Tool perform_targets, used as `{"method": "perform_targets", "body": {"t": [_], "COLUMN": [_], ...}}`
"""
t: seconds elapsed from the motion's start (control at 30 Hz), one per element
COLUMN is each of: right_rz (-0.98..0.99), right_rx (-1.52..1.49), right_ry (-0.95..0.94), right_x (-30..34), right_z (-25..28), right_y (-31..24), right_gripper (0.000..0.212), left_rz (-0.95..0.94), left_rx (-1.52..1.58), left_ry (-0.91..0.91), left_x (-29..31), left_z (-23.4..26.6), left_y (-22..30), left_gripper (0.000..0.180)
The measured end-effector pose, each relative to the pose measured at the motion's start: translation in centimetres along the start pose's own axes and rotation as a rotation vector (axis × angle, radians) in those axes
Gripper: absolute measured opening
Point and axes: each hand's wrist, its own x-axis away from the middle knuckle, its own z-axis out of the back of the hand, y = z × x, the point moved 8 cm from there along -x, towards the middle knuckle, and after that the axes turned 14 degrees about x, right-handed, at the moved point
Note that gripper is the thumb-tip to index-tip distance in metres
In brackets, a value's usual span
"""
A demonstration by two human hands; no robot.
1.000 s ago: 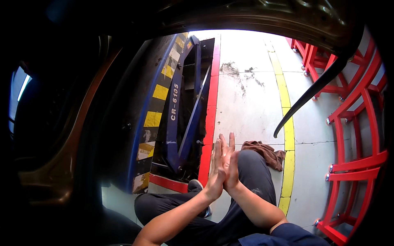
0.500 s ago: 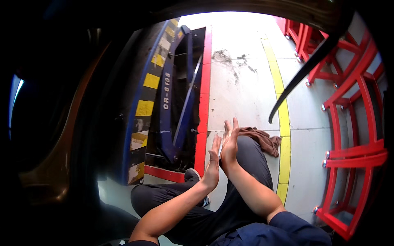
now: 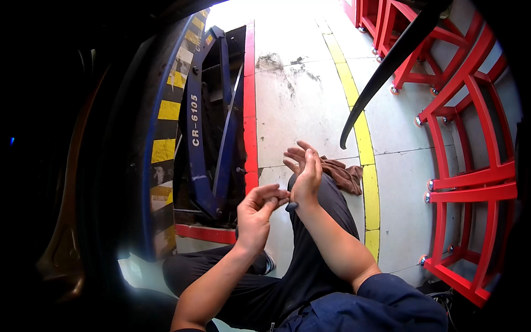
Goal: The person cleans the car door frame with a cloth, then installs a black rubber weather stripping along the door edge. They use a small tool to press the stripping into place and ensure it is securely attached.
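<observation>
My left hand [image 3: 255, 217] is closed, with the thumb pressed against bent fingers. Its fingertips reach the heel of my right hand [image 3: 306, 176]; whatever they pinch, if anything, is hidden. A small dark rounded thing [image 3: 291, 206] sits at my right wrist, just below those fingertips. I cannot tell whether it is part of a band or a loose piece. My right hand is raised with its fingers apart and slightly bent, holding nothing I can see. Beyond it a crumpled brown cloth [image 3: 345, 176] lies on the floor beside my dark-trousered knee [image 3: 326, 207].
A blue lift frame [image 3: 202, 138] stands in a red-edged floor recess at left, beside a yellow-black striped ramp [image 3: 166, 119]. Red metal stands [image 3: 470, 185] line the right. A black curved strip [image 3: 381, 69] hangs from above. A yellow line [image 3: 365, 144] crosses the pale floor.
My hands have parted from upright, nearly palm to palm. The left has dropped and turned, its fingers curling toward the right wrist; the right's fingers have spread. The view has shifted rightward.
</observation>
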Motion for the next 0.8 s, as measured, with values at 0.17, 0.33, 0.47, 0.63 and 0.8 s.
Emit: {"method": "perform_targets", "body": {"t": [0.17, 0.33, 0.47, 0.63, 0.8], "right_rz": [-0.305, -0.139, 0.033, -0.186, -0.193], "right_rx": [-0.137, 0.130, 0.219, 0.320, 0.356], "right_ry": [-0.064, -0.161, 0.003, -0.265, -0.351], "right_x": [2.7, -0.1, -1.2, 0.4, 0.7], "right_z": [-1.6, 0.4, 2.8, 1.3, 1.4], "right_y": [2.9, 1.2, -4.2, 1.6, 0.3], "right_gripper": [0.044, 0.038, 0.033, 0.027, 0.028], "left_rz": [-0.207, -0.252, 0.044, 0.504, 0.437], "left_rx": [-0.193, -0.465, -1.086, -1.444, -1.471], "left_ry": [0.044, 0.073, 0.108, -0.084, 0.076], "left_x": [1.7, -3.4, -7.0, -0.2, -1.1], "left_z": [-0.1, 4.7, 17.5, 29.3, 28.1], "left_y": [-3.0, -1.1, -7.6, -25.4, -28.5], "left_gripper": [0.025, 0.026, 0.029, 0.049, 0.045]}}
